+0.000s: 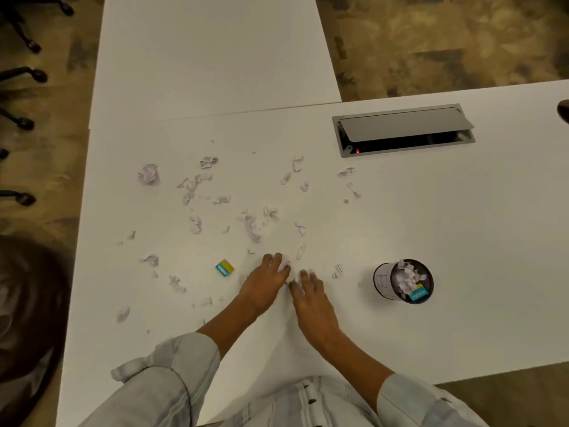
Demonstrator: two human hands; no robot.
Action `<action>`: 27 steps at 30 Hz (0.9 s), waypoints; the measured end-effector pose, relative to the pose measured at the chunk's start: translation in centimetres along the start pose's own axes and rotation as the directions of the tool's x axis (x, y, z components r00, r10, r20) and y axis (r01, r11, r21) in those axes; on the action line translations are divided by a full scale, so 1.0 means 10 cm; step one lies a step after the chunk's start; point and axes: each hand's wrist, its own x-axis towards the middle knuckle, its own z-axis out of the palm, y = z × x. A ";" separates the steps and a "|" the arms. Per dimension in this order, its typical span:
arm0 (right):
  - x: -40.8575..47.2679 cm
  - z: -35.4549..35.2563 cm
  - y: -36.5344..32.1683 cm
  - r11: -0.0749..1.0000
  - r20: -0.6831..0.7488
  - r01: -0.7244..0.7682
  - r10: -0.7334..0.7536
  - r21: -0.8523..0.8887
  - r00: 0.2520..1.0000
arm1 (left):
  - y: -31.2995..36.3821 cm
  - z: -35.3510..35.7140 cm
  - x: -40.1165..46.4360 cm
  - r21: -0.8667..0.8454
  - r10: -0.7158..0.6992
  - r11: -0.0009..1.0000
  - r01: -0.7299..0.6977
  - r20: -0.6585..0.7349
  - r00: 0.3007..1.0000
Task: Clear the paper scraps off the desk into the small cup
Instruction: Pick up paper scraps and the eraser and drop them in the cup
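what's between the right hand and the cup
In the head view, one small paper scrap lies on the desk between the right hand and the cup.

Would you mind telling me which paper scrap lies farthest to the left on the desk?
The small flat scrap near the desk's left front edge; the crumpled ball farther back sits slightly more to the right.
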 end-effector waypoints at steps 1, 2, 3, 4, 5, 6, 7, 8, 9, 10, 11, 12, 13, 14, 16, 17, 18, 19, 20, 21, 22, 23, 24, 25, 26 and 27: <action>-0.03 0.01 -0.02 1.000 0.008 0.004 -0.004 0.009 1.000 | 0.02 0.01 -0.03 0.025 -0.008 1.000 0.009 -0.038 0.999; -0.05 0.01 -0.03 1.000 0.022 0.005 -0.005 0.024 1.000 | 0.03 0.03 -0.05 0.009 -0.011 1.000 0.012 -0.035 0.999; -0.05 -0.01 -0.02 1.000 0.034 0.009 -0.010 0.028 0.999 | 0.04 0.05 -0.05 -0.027 -0.013 1.000 0.012 -0.019 1.000; -0.04 -0.01 0.00 0.999 0.039 0.022 -0.023 0.025 0.999 | 0.05 0.05 -0.05 -0.086 -0.026 0.996 0.026 -0.002 1.000; -0.02 -0.01 0.03 0.999 0.026 0.030 -0.030 0.029 0.999 | 0.06 0.03 -0.04 -0.156 -0.054 0.986 0.053 -0.003 0.999; 0.00 -0.04 0.06 0.998 0.005 0.023 -0.023 0.059 1.000 | 0.07 0.00 -0.02 -0.252 -0.093 0.964 0.086 -0.017 0.996; 0.01 -0.10 0.07 0.992 -0.004 -0.009 0.009 0.123 1.000 | 0.10 -0.04 -0.02 -0.373 -0.135 0.921 0.113 -0.033 0.990; 0.02 -0.18 0.07 0.977 -0.013 -0.055 0.059 0.207 0.998 | 0.13 -0.09 -0.01 -0.504 -0.181 0.854 0.129 -0.055 0.982; 0.01 -0.27 0.09 0.951 -0.035 -0.098 0.113 0.295 0.993 | 0.18 -0.15 -0.01 -0.618 -0.231 0.774 0.133 -0.081 0.969; -0.01 -0.36 0.12 0.916 -0.063 -0.136 0.171 0.377 0.983 | 0.25 -0.21 -0.01 -0.703 -0.284 0.700 0.126 -0.112 0.952; -0.06 -0.46 0.17 0.875 -0.094 -0.168 0.235 0.454 0.968 | 0.33 -0.29 -0.01 -0.758 -0.327 0.643 0.110 -0.142 0.934; -0.12 -0.57 0.24 0.837 -0.132 -0.186 0.292 0.514 0.947 | 0.42 -0.36 0.00 -0.793 -0.349 0.603 0.084 -0.168 0.922; -0.21 -0.68 0.33 0.806 -0.173 -0.197 0.346 0.558 0.922 | 0.52 -0.43 0.02 -0.818 -0.348 0.573 0.052 -0.185 0.919; -0.31 -0.80 0.43 0.778 -0.209 -0.207 0.397 0.593 0.894 | 0.63 -0.50 0.05 -0.836 -0.330 0.548 0.021 -0.193 0.924; -0.51 -1.02 0.68 0.732 -0.259 -0.235 0.493 0.639 0.831 | 0.87 -0.62 0.12 -0.863 -0.278 0.505 -0.021 -0.186 0.942; -0.60 -1.13 0.82 0.716 -0.280 -0.253 0.535 0.650 0.797 | 0.99 -0.68 0.16 -0.875 -0.254 0.483 -0.038 -0.181 0.950; -0.68 -1.23 0.95 0.703 -0.289 -0.281 0.574 0.653 0.766 | 1.11 -0.73 0.20 -0.882 -0.231 0.468 -0.051 -0.178 0.957; -0.75 -1.31 1.09 0.690 -0.287 -0.314 0.608 0.652 0.740 | 1.23 -0.77 0.24 -0.885 -0.208 0.460 -0.063 -0.177 0.962; -0.78 -1.38 1.19 0.673 -0.270 -0.345 0.633 0.654 0.725 | 1.33 -0.81 0.28 -0.884 -0.189 0.462 -0.072 -0.177 0.966; -0.80 -1.43 1.28 0.654 -0.244 -0.367 0.651 0.661 0.719 | 1.42 -0.85 0.32 -0.879 -0.169 0.470 -0.081 -0.180 0.969; -0.81 -1.48 1.36 0.640 -0.213 -0.384 0.657 0.666 0.723 | 1.53 -0.89 0.36 -0.873 -0.149 0.478 -0.091 -0.183 0.972; -0.81 -1.51 1.42 0.637 -0.185 -0.394 0.648 0.662 0.739 | 1.62 -0.93 0.40 -0.871 -0.136 0.481 -0.097 -0.183 0.974; -0.81 -1.54 1.46 0.644 -0.158 -0.398 0.630 0.653 0.760 | 1.70 -0.96 0.45 -0.873 -0.131 0.479 -0.096 -0.179 0.975; -0.80 -1.56 1.49 0.651 -0.132 -0.398 0.609 0.646 0.782 | 1.78 -0.99 0.48 -0.874 -0.128 0.477 -0.091 -0.171 0.977; -0.80 -1.59 1.52 0.656 -0.111 -0.399 0.594 0.641 0.797 | 1.85 -1.01 0.52 -0.874 -0.126 0.478 -0.085 -0.164 0.978; -0.80 -1.62 1.54 0.654 -0.103 -0.401 0.591 0.642 0.800 | 1.90 -1.02 0.54 -0.872 -0.123 0.482 -0.081 -0.159 0.980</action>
